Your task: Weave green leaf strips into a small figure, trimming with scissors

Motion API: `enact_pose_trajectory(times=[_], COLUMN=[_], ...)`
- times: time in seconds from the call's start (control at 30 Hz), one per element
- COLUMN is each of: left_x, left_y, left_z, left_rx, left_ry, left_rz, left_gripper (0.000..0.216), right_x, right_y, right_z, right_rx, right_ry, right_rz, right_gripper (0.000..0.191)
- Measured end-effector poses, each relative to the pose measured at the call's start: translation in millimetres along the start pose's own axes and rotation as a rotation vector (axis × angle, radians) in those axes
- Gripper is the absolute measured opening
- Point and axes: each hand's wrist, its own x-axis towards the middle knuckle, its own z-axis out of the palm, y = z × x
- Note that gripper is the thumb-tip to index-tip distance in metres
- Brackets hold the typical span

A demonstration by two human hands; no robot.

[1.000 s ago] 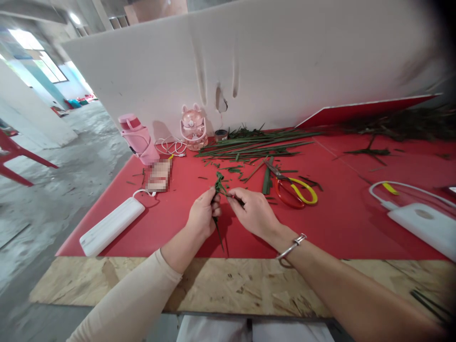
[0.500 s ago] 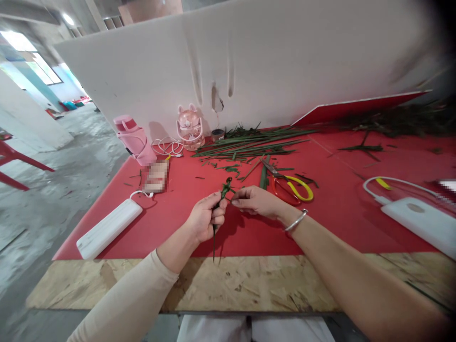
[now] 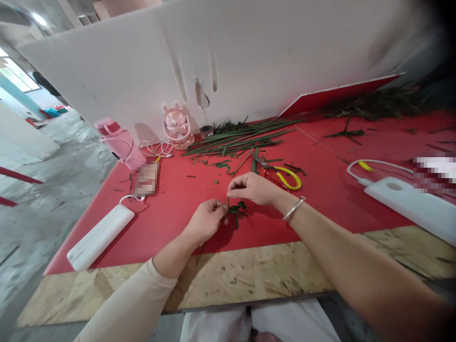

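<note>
My left hand (image 3: 209,219) is closed, pinching a small figure of knotted green leaf strips (image 3: 238,208) by one end. The figure points to the right, low over the red table top (image 3: 171,228), with short loose ends sticking out. My right hand (image 3: 249,188), a silver bangle on its wrist, is closed above it, thumb and finger pinching a thin leaf strip (image 3: 228,200) that runs down to the figure. Just beyond the right hand lie scissors (image 3: 287,176) with yellow and red handles, beside a wide green leaf piece (image 3: 255,162).
Long green leaf strips (image 3: 242,138) and cut scraps lie at the back, near a small dark tin (image 3: 206,131). Pink bottle (image 3: 121,145), clear pink bottle (image 3: 177,127) and white power bank (image 3: 101,237) stand or lie left. Another white power bank (image 3: 409,202) lies right.
The figure has turned from upright to pointing right and sits lower. My right hand has risen above it, pulling the strip upward. The view has swung slightly right.
</note>
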Motion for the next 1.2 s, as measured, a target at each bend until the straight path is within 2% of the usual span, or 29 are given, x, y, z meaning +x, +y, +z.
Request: enact_pose_trajectory(times=[0.13,0.2,0.3,0.37,0.43,0.5,0.6,0.63,0.7,0.8,0.9,1.0,1.1,1.2], left_x=[4.6,6.4,8.8,9.6,9.0,6.8,1.5,-0.3,-2.9,-3.1,0.3,4.6,8.7,12.8], left_y=[0.4,6.4,16.5,22.1,26.6,29.5,30.4,29.9,27.7,22.4,14.5,6.0,0.7,-0.6], left_z=[3.2,1.0,-5.8,-11.4,-17.1,-21.8,-25.0,-24.7,-22.7,-17.5,-12.8,-11.0,-12.3,-14.2], left_rx=[-0.173,-0.371,-0.676,-0.807,-0.909,-1.008,-1.055,-1.028,-0.896,-0.526,-0.079,0.249,0.345,0.255], left_ry=[0.165,0.224,0.226,0.194,0.163,0.106,-0.039,-0.088,-0.175,-0.209,-0.035,0.121,0.197,0.302], left_rz=[0.028,0.057,0.068,0.025,-0.013,-0.024,-0.065,-0.085,-0.118,-0.11,-0.003,0.181,0.271,0.302], left_gripper=[0.022,0.021,0.022,0.023,0.024,0.024,0.024,0.023,0.02,0.018,0.018,0.018,0.019,0.02], right_x=[-12.6,-19.8,-26.8,-26.9,-23.3,-16.6,-4.4,-0.6,5.1,8.7,8.8,8.1,4.4,-4.0], right_y=[-29.8,-40.9,-45.0,-41.6,-36.5,-30.5,-18.7,-13.8,-3.3,11.8,21.3,19.7,4.7,-16.5], right_z=[19.5,32.7,49.7,55.8,57.2,55.0,47.3,43.8,35.3,19.8,6.2,1.2,6.5,18.9], right_rx=[-0.547,-0.773,-0.863,-0.794,-0.622,-0.359,0.112,0.246,0.391,0.399,0.298,0.188,-0.012,-0.285], right_ry=[0.248,0.287,0.287,0.304,0.331,0.318,0.189,0.147,0.08,0.01,-0.047,-0.013,0.049,0.196], right_rz=[-0.179,-0.226,-0.235,-0.23,-0.201,-0.128,0.078,0.142,0.172,0.177,0.16,0.125,0.047,-0.049], right_gripper=[0.02,0.024,0.023,0.024,0.024,0.022,0.022,0.025,0.03,0.033,0.031,0.03,0.026,0.021])
